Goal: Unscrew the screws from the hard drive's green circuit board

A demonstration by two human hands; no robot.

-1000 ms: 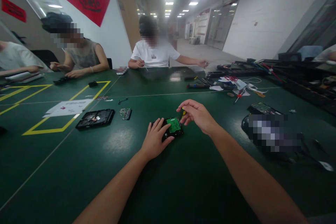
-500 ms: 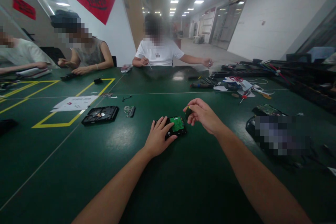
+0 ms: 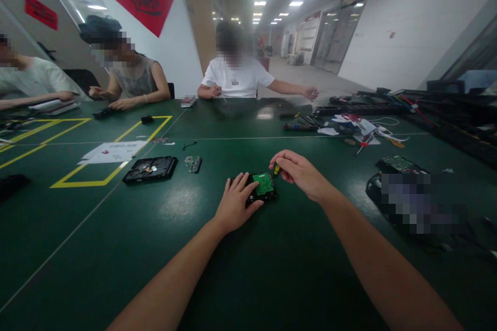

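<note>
A black hard drive (image 3: 265, 186) with a green circuit board on top lies flat on the dark green table (image 3: 272, 279). My left hand (image 3: 237, 201) rests over its left part with fingers spread, pressing against it. At the drive's right edge, my right hand (image 3: 295, 170) grips a small yellow and black screwdriver (image 3: 276, 169) between thumb and fingers. The screwdriver's tip is too small to make out. To the left stand another hard drive (image 3: 149, 169), black, and a loose circuit board (image 3: 193, 164).
White papers (image 3: 112, 152) with small bits lie left, by yellow tape (image 3: 79, 184). At the right are a dark, blurred-out object (image 3: 375, 194), a circuit board (image 3: 402, 164) and a red-handled screwdriver (image 3: 363, 146). Tools and cables (image 3: 353, 124) lie behind. Several people sit across the table.
My right fingers have shifted around the screwdriver handle, turning it at the drive's right edge. My left hand stays on the drive. The whole view has swung slightly left.
</note>
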